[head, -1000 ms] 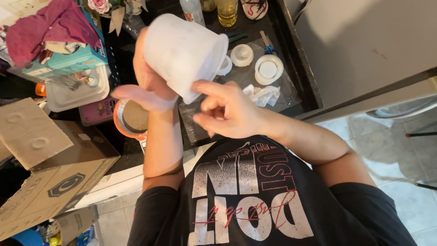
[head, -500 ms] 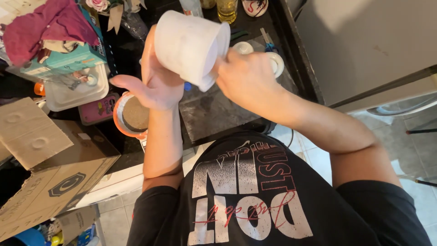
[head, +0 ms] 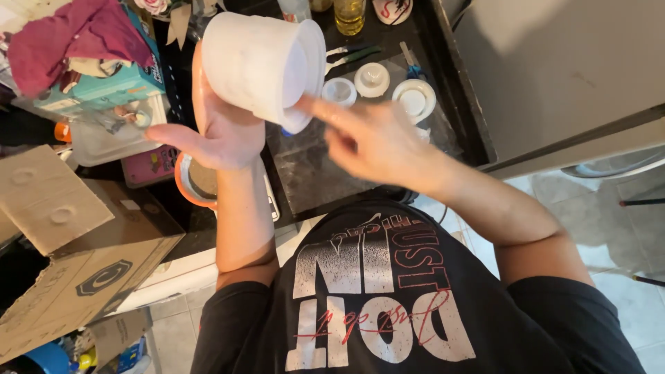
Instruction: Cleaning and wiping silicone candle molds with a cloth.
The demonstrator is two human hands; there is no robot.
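— So, how's the left hand (head: 222, 128) posed?
— Raised, palm up, gripping a white tub (head: 260, 66) tipped sideways above the dark counter (head: 312, 173).
— And the right hand (head: 377, 142)?
— Loose, holding nothing, fingers (head: 325, 111) extended touching the tub's rim.

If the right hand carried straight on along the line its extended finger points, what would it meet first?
Most likely the white plastic container held tilted in the left hand. The right hand points up-left, its blurred fingertip already at the container's open rim. Whether it touches the rim or enters the opening cannot be told.
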